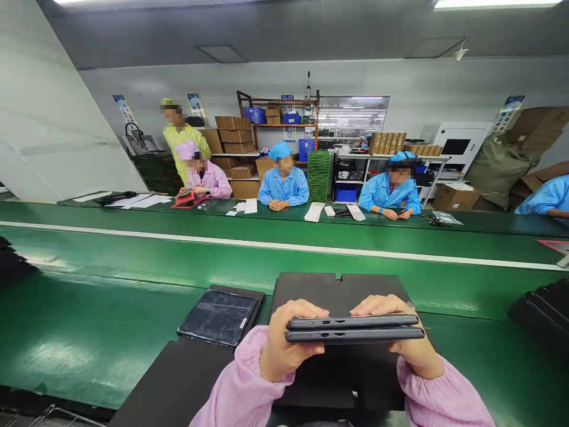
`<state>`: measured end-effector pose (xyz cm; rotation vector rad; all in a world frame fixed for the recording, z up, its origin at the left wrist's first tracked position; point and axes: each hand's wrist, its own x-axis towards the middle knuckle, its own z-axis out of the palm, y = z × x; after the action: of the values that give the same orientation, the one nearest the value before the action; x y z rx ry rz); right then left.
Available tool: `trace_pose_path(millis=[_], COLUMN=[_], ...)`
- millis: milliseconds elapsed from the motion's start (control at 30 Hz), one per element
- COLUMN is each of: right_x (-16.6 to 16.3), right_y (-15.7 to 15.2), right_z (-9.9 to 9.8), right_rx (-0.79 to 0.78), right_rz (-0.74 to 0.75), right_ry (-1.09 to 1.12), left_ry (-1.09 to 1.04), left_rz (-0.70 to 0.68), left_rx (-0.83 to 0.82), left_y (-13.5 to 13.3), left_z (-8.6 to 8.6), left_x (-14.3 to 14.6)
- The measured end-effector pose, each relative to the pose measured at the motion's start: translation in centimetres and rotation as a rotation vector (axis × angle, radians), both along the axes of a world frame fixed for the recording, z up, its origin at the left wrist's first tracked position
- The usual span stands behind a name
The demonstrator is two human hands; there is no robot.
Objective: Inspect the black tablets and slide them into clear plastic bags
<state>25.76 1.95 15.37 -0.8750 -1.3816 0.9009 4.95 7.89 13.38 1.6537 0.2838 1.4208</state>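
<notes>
Two dark grey tablets (354,329) lie stacked edge-on toward me, held level just above a black cover (338,287) on the green bench. My left hand (284,344) grips their left end, fingers curled over the top. My right hand (411,347) grips the right end the same way. Both wrists show pink sleeves. Another tablet (219,316) in a black case lies flat to the left of my hands.
A green conveyor belt (284,237) with a white stripe runs across in front. Several seated workers in blue and pink work on its far side; one in yellow stands. Black stacks (544,311) sit at the right edge and black items (11,261) at the left. Shelves with cartons stand behind.
</notes>
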Motion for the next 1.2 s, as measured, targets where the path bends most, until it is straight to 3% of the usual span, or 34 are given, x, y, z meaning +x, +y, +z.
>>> trace_pose_path(millis=[133,200,367,500,567,667,800,867,1067,1200], right_x=[0.5,0.7,0.6,0.0,-0.7,-2.0,-3.2,-3.4,-3.3,-3.3], right_y=[0.6,1.3,2.5,1.6,0.8,0.2,1.0,2.1,7.3,8.9], right_z=[-0.2,-0.7,-1.4,1.8,3.8,5.2,3.8,2.8,1.8,1.6], right_rx=[-0.026,-0.074,-0.313,-0.116,-0.104,-0.282,-0.451,-0.488,-0.464,-0.480], right_rz=[-0.048,-0.101,-0.281,-0.230,-0.178,-0.176,-0.167,-0.157,-0.326,-0.201], right_ry=[-0.013,-0.093,-0.279,-0.303,-0.350,-0.507,-0.649,-0.582,-0.106,0.049], left_ry=[0.017,-0.035,-0.124,-0.077,0.014,0.094,0.073,0.053,-0.035,-0.079], left_rz=[0.017,0.089,0.378,0.268,0.223,0.289,0.246,0.190,0.233,0.146], left_rx=[-0.041,-0.086,-0.448,-0.849,-0.922,-0.846,-0.546,-0.495,-0.619,-0.679], left_y=[0.3,0.8,3.7,5.3,5.0,3.9,3.5,4.0,5.7,5.9], left_z=[0.5,0.6,1.3,1.9,1.2,-0.6,-1.4,-0.9,0.0,0.2], left_x=[0.3,0.7,2.4,4.7,6.0,7.8,9.0,9.0,8.2,7.7])
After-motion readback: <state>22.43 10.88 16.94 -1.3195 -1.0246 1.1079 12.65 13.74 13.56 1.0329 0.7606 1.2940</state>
